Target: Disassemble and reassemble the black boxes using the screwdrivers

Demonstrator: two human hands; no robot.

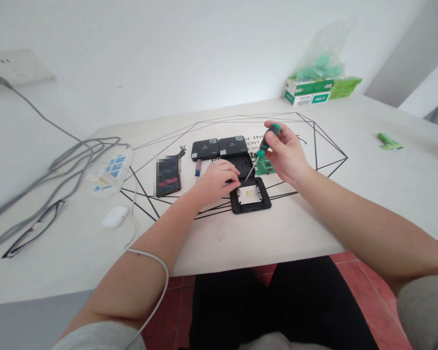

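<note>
My right hand (286,150) is closed around the black and green handle of a screwdriver (268,140). Its shaft slants down to the left, and the tip meets the upper edge of a black plastic casing (237,208). A silvery metal plate (244,195) with a yellowish square pad sits inside this casing. At the casing's upper left corner is my left hand (221,181), its fingers curled and pressed on the edge. Just behind lies another black casing part (246,164), partly covered by my fingers. A green circuit board (264,166) rests beside it, under the screwdriver.
Two black boxes (205,148) stand behind, near a second screwdriver (198,167). Leftward are a phone (173,187), a white earphone case (116,217), a power strip (113,170), glasses (32,236) and cables. A white cable crosses my left forearm. Green boxes (308,87) stand at the wall.
</note>
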